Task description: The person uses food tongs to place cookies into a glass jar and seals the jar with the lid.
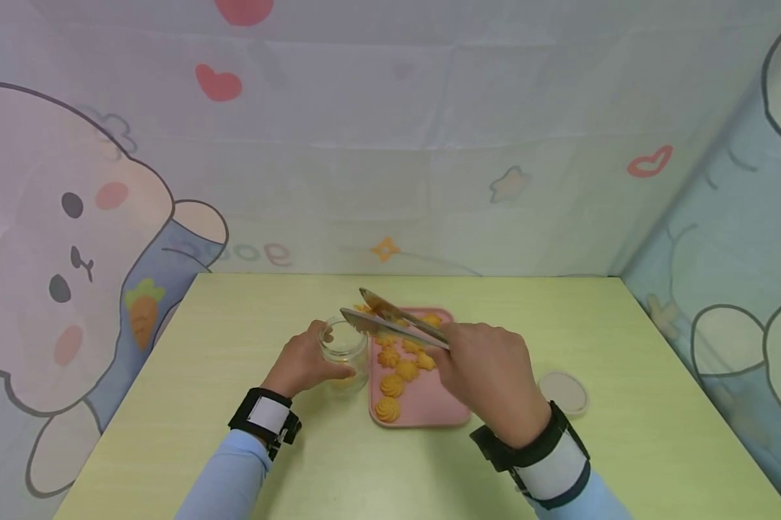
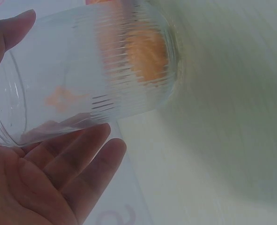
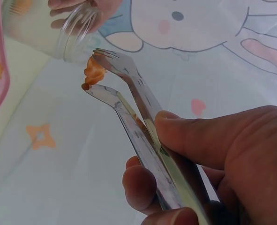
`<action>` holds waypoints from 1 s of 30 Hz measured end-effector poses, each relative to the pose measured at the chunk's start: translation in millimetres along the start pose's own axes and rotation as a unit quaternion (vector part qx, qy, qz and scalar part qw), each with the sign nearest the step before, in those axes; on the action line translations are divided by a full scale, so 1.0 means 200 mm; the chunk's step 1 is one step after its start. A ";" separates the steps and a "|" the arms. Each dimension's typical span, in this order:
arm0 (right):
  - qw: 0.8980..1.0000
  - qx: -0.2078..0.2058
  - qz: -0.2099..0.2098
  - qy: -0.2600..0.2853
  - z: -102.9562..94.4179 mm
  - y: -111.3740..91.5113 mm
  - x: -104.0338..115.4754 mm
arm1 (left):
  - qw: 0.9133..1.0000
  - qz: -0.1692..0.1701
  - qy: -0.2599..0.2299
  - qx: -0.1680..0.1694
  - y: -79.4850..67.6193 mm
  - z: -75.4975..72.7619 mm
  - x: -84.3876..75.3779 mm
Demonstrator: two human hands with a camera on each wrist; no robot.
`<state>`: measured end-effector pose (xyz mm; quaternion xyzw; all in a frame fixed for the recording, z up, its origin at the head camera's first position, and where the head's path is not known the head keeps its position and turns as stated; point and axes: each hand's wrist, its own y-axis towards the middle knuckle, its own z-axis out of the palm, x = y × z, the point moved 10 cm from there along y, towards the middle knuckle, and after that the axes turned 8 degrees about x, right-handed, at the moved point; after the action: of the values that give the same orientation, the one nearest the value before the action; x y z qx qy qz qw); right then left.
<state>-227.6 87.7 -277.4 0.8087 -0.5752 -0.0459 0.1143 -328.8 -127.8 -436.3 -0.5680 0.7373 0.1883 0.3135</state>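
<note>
My left hand (image 1: 304,365) grips a clear glass jar (image 2: 58,61), which stands on the table with its mouth up. A yellow piped cookie (image 2: 147,54) shows through the ribbed glass near the jar's bottom. In my right hand (image 1: 491,372) are metal tongs (image 1: 411,331), held with thumb and fingers along the two arms. Between the tong tips sits another piped cookie (image 3: 95,71), close to the jar's rim in the right wrist view. Several more cookies (image 1: 392,386) lie on a pink tray (image 1: 436,408) just right of the jar.
A pale round lid (image 1: 564,393) lies on the table to the right of the tray, beyond my right wrist. Behind the light yellow table (image 1: 267,300) hangs a printed cloth backdrop (image 1: 390,108). A second cloth side (image 1: 722,245) rises on the right.
</note>
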 end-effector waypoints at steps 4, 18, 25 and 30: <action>1.000 0.004 -0.009 0.006 0.02 0.03 0.04 | 1.000 -0.001 -0.002 0.001 0.00 0.00 0.01; 1.000 0.019 -0.019 0.010 0.08 0.04 0.09 | 1.000 -0.005 -0.007 0.000 0.00 0.01 0.01; 0.999 0.029 -0.010 0.014 0.09 0.05 0.07 | 1.000 -0.002 -0.004 -0.001 0.00 0.00 0.00; 0.999 0.040 0.002 0.012 0.10 0.04 0.05 | 1.000 0.002 0.001 -0.001 0.00 0.00 0.01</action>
<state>-236.2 72.6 -293.1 0.8120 -0.5766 -0.0136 0.0890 -329.9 -128.7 -437.6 -0.5670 0.7389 0.1891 0.3112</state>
